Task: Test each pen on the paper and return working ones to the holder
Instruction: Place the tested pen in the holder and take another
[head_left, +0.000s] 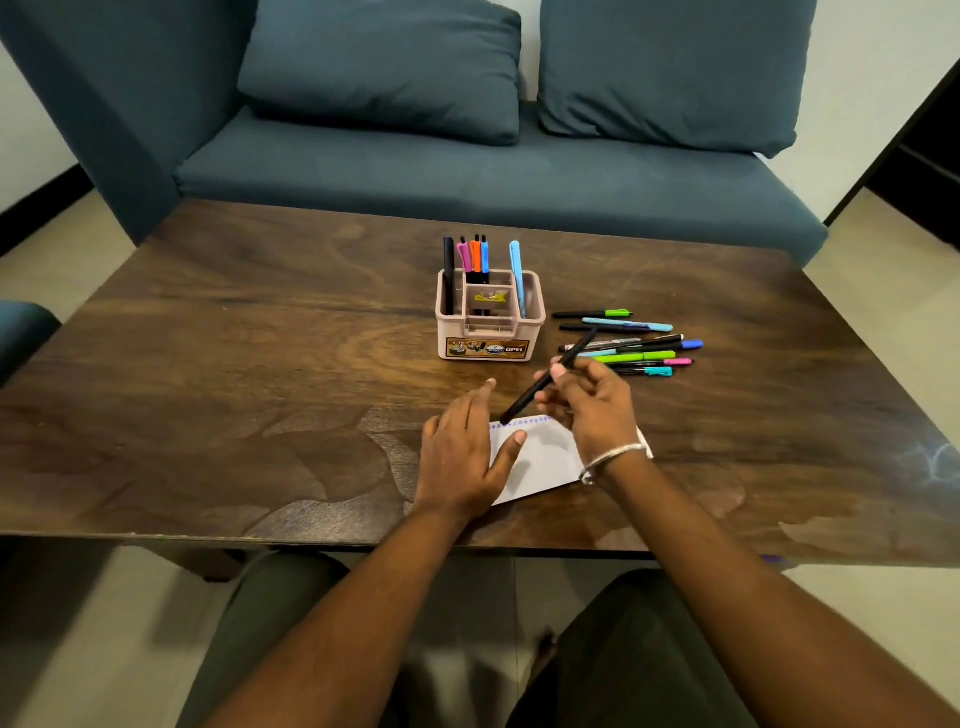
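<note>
My knees sit nearest, under the desk edge. On it, my left hand lies flat with fingers straight, pinning the paper. My right hand pinches a black pen, long axis running seven to one o'clock, tip touching the paper's top edge. The holder stands at eleven o'clock from that hand, nearer it than the left.

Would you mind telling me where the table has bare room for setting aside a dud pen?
The table is bare left of the pen holder and left hand. It's crowded right of the holder, where loose pens lie above the right hand.
</note>
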